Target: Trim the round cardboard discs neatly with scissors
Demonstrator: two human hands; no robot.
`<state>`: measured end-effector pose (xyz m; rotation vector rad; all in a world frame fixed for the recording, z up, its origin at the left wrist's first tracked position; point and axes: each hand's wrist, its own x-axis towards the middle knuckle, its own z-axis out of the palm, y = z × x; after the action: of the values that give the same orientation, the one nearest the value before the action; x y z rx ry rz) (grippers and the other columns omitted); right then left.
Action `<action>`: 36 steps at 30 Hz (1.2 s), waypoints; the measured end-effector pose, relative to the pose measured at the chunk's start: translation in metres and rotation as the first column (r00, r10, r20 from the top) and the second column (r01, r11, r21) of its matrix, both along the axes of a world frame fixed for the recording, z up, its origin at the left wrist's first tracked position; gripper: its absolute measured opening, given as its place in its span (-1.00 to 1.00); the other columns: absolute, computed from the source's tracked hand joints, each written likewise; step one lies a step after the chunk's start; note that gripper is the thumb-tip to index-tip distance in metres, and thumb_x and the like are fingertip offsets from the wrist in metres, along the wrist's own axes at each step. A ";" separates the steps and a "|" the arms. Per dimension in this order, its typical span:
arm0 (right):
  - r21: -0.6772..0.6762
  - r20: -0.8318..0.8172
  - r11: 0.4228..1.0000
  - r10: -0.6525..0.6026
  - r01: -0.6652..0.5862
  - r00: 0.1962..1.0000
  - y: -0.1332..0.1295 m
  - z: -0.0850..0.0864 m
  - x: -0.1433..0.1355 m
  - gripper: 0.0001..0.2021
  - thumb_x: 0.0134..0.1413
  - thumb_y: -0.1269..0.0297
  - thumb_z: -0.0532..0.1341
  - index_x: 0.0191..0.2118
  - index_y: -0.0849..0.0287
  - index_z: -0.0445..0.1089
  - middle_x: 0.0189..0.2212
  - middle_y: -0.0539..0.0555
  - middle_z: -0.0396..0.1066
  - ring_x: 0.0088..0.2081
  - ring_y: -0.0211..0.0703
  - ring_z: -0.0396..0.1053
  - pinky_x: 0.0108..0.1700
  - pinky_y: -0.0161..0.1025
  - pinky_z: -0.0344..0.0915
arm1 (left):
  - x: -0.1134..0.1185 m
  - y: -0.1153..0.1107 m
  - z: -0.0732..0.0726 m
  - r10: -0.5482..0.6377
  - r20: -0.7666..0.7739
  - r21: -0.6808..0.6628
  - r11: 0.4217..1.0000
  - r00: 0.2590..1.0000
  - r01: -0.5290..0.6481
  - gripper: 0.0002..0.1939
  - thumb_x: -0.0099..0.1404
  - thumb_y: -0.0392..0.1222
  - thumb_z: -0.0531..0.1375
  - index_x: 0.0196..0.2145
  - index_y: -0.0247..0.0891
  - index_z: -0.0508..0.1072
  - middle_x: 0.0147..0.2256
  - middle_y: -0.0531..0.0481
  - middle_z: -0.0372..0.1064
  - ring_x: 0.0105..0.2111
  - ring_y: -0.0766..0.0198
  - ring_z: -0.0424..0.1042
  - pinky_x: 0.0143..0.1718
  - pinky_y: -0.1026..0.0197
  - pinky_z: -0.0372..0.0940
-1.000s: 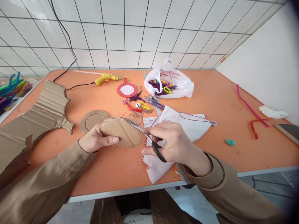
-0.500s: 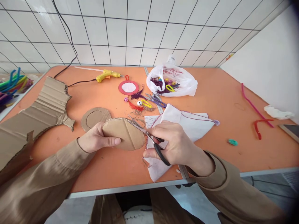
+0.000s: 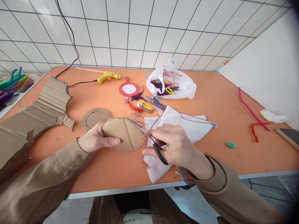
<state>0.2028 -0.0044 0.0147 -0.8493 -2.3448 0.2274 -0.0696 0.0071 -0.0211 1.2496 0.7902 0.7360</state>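
A round cardboard disc (image 3: 127,137) is pinched in my left hand (image 3: 100,139), the thumb lying on its face. My right hand (image 3: 174,143) grips black-handled scissors (image 3: 160,152), whose blades rest along the disc's upper right edge. Just behind my left hand lies a cardboard ring (image 3: 98,116) with a circle marked or cut in it. Under my right hand spreads a white cloth (image 3: 193,124) with dark red stitched edges. Small brown scraps (image 3: 135,115) are scattered beyond the disc.
A large cut cardboard sheet (image 3: 44,109) covers the left side. Farther back are a yellow glue gun (image 3: 108,76), a red-rimmed disc (image 3: 129,89), purple-handled scissors (image 3: 156,101) and a plastic bag (image 3: 184,84) of tassels. Pipe cleaners (image 3: 253,109) lie on the right of the orange table (image 3: 112,177).
The view has shifted slightly. Both hands keep their hold, and the scissors stay at the disc's edge with hardly any movement.
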 end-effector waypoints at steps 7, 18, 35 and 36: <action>-0.138 -0.046 0.990 -0.008 0.002 0.999 -0.001 0.003 0.000 -0.53 0.12 0.03 0.31 -0.61 0.18 0.17 -0.67 -0.13 0.03 -0.58 -0.36 -0.02 -0.52 -0.32 -0.03 | 0.002 0.000 0.009 0.012 0.005 -0.027 1.000 1.000 -0.012 -0.56 0.04 -0.11 0.47 -0.10 -0.24 0.62 -0.27 -0.10 0.63 -0.29 0.11 0.57 -0.31 0.19 0.46; -0.853 -0.244 0.490 -0.075 -0.178 0.967 0.012 0.002 -0.004 -0.43 -0.23 -0.22 0.41 -0.35 0.26 0.44 -0.59 -0.09 0.11 -0.51 -0.30 0.04 -0.52 -0.33 0.03 | 0.010 -0.004 0.025 0.257 -0.007 -0.189 0.949 0.966 -0.254 -0.63 -0.20 -0.11 0.57 -0.41 -0.28 0.66 -0.46 -0.01 0.61 -0.46 0.23 0.54 -0.38 0.25 0.47; -0.790 -0.369 0.545 -0.057 -0.281 0.928 0.007 -0.002 -0.007 -0.55 -0.17 -0.06 0.44 -0.48 0.21 0.31 -0.62 -0.14 -0.03 -0.54 -0.36 -0.08 -0.57 -0.36 -0.09 | 0.000 -0.006 0.011 0.159 -0.027 -0.055 0.986 0.987 -0.160 -0.71 -0.04 -0.13 0.50 -0.35 -0.30 0.63 -0.46 -0.02 0.54 -0.46 0.22 0.48 -0.43 0.23 0.42; -0.796 -0.353 0.544 -0.060 -0.266 0.934 0.006 -0.002 -0.006 -0.55 -0.17 -0.06 0.44 -0.46 0.22 0.33 -0.62 -0.14 -0.03 -0.54 -0.36 -0.08 -0.57 -0.36 -0.10 | -0.001 -0.006 0.011 0.156 -0.032 -0.057 0.986 0.987 -0.158 -0.71 -0.04 -0.13 0.50 -0.35 -0.30 0.63 -0.45 -0.02 0.54 -0.45 0.21 0.48 -0.42 0.23 0.42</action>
<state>0.1967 0.0017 0.0124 -0.9675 -1.8655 1.5386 -0.0701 0.0015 -0.0102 1.1551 0.9345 0.8183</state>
